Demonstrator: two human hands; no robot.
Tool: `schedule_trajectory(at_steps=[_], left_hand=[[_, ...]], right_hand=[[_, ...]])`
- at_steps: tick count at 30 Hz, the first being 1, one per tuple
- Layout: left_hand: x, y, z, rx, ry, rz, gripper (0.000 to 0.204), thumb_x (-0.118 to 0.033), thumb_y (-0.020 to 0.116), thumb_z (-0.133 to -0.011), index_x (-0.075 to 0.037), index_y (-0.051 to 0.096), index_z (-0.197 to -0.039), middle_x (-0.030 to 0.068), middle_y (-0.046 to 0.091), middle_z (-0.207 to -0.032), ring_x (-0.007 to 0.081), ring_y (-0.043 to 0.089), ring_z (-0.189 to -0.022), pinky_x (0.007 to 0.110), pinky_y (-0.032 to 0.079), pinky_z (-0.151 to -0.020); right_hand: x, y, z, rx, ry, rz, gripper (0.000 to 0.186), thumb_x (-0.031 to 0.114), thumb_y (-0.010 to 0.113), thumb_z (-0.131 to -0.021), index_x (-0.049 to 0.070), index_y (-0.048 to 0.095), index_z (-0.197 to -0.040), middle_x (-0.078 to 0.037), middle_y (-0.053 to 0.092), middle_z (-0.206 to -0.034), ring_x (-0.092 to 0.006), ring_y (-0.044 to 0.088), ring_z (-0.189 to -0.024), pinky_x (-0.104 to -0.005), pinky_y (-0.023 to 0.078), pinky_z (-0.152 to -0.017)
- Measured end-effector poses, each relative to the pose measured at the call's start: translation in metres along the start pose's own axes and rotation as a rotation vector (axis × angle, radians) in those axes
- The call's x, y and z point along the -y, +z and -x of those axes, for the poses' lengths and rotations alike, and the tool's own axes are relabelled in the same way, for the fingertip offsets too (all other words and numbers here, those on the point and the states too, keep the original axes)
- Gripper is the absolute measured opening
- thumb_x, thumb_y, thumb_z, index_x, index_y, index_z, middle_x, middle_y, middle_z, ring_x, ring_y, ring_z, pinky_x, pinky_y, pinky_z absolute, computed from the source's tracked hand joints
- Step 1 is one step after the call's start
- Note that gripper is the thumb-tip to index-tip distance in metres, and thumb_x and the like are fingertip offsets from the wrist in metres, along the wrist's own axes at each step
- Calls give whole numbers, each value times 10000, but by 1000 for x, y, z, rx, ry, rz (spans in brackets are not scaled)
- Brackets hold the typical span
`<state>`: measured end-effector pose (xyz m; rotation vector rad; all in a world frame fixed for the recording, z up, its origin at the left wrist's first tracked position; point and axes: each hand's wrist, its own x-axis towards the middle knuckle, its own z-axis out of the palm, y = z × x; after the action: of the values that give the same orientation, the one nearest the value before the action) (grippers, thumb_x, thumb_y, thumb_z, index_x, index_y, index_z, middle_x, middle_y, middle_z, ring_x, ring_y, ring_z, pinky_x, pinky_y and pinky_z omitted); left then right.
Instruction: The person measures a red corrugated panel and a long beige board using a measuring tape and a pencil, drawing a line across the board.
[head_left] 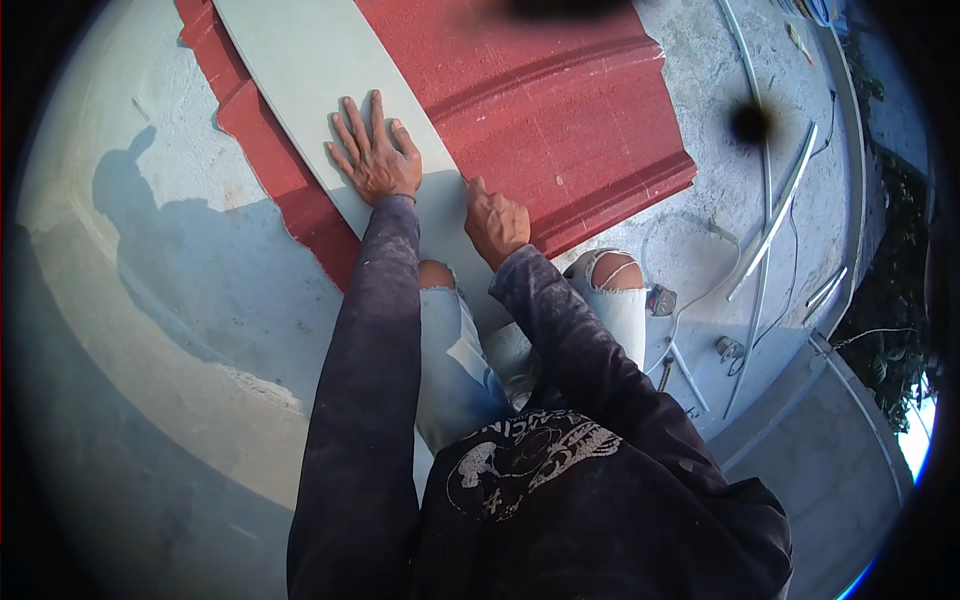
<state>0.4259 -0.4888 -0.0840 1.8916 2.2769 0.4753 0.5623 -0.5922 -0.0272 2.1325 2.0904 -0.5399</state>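
A long pale grey panel (310, 70) lies over a red ribbed roofing sheet (590, 130). Palm down, my left hand (375, 155) presses flat on the panel with its fingers spread. My right hand (495, 222) is closed in a fist at the panel's right edge, where the red sheet meets it. Whatever that fist grips is hidden by the fingers. My knees, in torn light jeans, are bent on either side of the panel's near end.
On the concrete floor (240, 240) to the right lie long white strips (780, 215) and a thin cable (795, 260). A small dark tape measure (660, 300) sits beside my right knee. A low wall (855, 180) edges the right side, with plants beyond.
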Motion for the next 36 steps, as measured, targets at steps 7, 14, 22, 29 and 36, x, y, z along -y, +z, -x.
schedule_trajectory(at_steps=[7,14,22,29,36], left_hand=[[20,0,2,-59,3,-24,528,-389,400,-996,-345,339,-1518,44,223,-1628,271,151,-1511,544,76,-1204],[11,6,6,-63,13,-18,525,-397,405,-994,-352,347,-1513,46,237,-1624,275,159,-1510,543,68,-1204],[6,12,5,-106,56,-14,516,-389,388,-992,-341,368,-1506,54,258,-1615,287,183,-1502,562,101,-1194],[26,8,4,-146,49,-5,502,-405,373,-995,-346,388,-1494,55,281,-1605,295,198,-1496,559,107,-1197],[10,20,7,-180,65,40,491,-413,370,-998,-353,399,-1484,50,292,-1599,289,215,-1490,562,121,-1195]], right_hand=[[-20,-8,109,411,164,-47,254,99,508,-885,9,535,-1121,-163,666,-675,-326,689,-619,-476,525,-550],[-20,5,97,287,121,-82,198,93,517,-882,-1,547,-1053,-170,687,-740,-353,704,-673,-430,553,-590],[-30,3,125,133,156,-235,153,111,473,-918,36,511,-1046,-228,645,-670,-399,656,-604,-516,480,-525],[-38,-10,198,308,315,-279,162,132,477,-924,61,455,-1068,-240,631,-648,-438,637,-599,-538,483,-537],[-58,44,203,195,232,-142,143,110,493,-907,50,467,-1035,-228,660,-691,-413,665,-630,-507,505,-538]])
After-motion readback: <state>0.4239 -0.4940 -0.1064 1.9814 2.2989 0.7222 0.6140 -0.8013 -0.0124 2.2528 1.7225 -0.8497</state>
